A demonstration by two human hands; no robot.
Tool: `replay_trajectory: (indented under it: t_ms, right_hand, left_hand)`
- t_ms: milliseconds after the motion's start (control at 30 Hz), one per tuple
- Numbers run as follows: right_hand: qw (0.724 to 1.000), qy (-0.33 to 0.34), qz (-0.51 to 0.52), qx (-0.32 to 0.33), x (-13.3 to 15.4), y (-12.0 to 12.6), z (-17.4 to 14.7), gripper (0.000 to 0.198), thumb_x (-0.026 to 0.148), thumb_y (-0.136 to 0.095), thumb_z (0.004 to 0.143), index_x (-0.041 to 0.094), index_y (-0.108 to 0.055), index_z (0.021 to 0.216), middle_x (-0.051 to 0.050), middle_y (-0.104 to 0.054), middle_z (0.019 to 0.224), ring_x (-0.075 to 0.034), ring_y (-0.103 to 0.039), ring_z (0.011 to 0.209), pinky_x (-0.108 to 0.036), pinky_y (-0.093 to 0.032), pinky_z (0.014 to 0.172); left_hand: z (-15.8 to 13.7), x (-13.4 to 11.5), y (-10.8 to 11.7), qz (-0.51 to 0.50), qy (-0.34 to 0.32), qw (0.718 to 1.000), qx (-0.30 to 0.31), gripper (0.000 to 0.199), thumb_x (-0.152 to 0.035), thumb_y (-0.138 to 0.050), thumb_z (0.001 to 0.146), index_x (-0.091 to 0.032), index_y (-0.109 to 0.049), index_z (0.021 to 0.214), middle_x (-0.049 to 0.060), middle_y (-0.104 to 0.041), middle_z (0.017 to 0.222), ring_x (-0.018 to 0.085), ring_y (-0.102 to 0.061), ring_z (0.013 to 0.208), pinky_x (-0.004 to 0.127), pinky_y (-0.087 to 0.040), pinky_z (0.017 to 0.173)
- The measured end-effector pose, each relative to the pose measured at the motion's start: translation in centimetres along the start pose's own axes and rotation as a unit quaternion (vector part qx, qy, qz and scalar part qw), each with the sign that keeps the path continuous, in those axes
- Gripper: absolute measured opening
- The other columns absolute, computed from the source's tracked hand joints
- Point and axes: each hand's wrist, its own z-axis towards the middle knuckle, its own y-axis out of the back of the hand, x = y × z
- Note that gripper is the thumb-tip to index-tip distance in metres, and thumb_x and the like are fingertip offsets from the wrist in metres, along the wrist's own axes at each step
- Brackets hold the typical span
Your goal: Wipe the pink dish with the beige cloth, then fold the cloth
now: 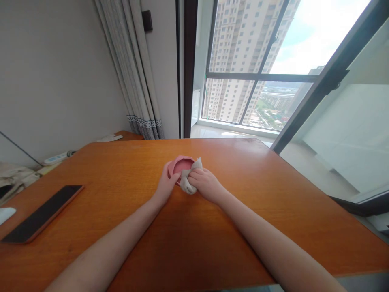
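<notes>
A pink bowl-like dish is tilted so that its round hollow faces me, above the middle of the wooden table. My left hand is closed on its left side, with the thumb over the near rim. Bunched in my right hand is a pale grey-white cloth, pressed against the right part of the dish. One corner of the cloth sticks up above my fingers. The cloth and my fingers hide the dish's lower right side.
The brown wooden table spreads around both arms. On its left lies a dark phone or tablet, with a white object beside it. A power strip and crumpled fabric are at the left edge. Beyond stand a curtain and window.
</notes>
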Motion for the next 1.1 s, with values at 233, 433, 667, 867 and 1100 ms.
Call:
replay_trajectory:
  t_ms: [233,433,667,867,1100]
  right_hand:
    - [0.996,-0.08,-0.013,-0.039,2.5,-0.8,0.4,0.012,0.017,-0.048,0.089,0.017,-0.06,0.084,-0.005,-0.059,0.081,-0.018,-0.044,0.08,-0.031,-0.031,0.066]
    - [1.0,-0.021,-0.01,0.003,0.5,-0.3,0.1,0.015,0.019,-0.047,0.091,0.019,-0.059,0.083,-0.004,-0.059,0.083,-0.017,-0.045,0.083,-0.03,-0.032,0.07]
    - [0.996,-0.077,-0.043,-0.005,2.4,-1.2,0.4,0.012,0.017,-0.049,0.088,0.018,-0.061,0.083,-0.007,-0.061,0.085,-0.019,-0.044,0.079,-0.033,-0.031,0.066]
    - [0.999,-0.012,-0.002,0.03,0.8,0.2,0.2,0.012,0.018,-0.048,0.09,0.018,-0.059,0.084,-0.005,-0.06,0.087,-0.018,-0.046,0.085,-0.031,-0.033,0.072]
    - [0.997,-0.067,-0.026,0.0,2.4,-0.5,0.3,0.01,0.017,-0.051,0.088,0.018,-0.059,0.083,-0.005,-0.061,0.085,-0.019,-0.044,0.081,-0.032,-0.032,0.067]
  left_hand:
    - [-2.1,1.0,-2.0,-0.096,0.05,0.991,-0.072,0.043,-0.033,-0.058,0.075,-0.024,-0.041,0.114,0.001,-0.057,0.097,0.013,-0.058,0.086,0.027,-0.048,0.079]
    - [-0.1,1.0,-0.4,0.01,0.027,0.999,-0.034,0.036,-0.024,-0.057,0.07,-0.021,-0.051,0.105,0.002,-0.056,0.101,0.016,-0.055,0.095,0.03,-0.046,0.085]
    - [-1.2,1.9,-1.5,-0.066,0.046,0.994,-0.081,0.052,-0.032,-0.06,0.075,-0.025,-0.039,0.123,0.006,-0.052,0.123,0.018,-0.055,0.108,0.034,-0.043,0.095]
    - [0.7,1.1,0.5,0.057,-0.016,0.998,-0.033,0.04,-0.022,-0.056,0.074,-0.021,-0.052,0.114,0.006,-0.053,0.125,0.021,-0.046,0.121,0.036,-0.031,0.107]
    - [-0.9,1.9,-1.0,-0.031,-0.008,0.998,-0.058,0.055,-0.024,-0.058,0.074,-0.025,-0.04,0.126,0.006,-0.048,0.131,0.019,-0.047,0.121,0.034,-0.036,0.103]
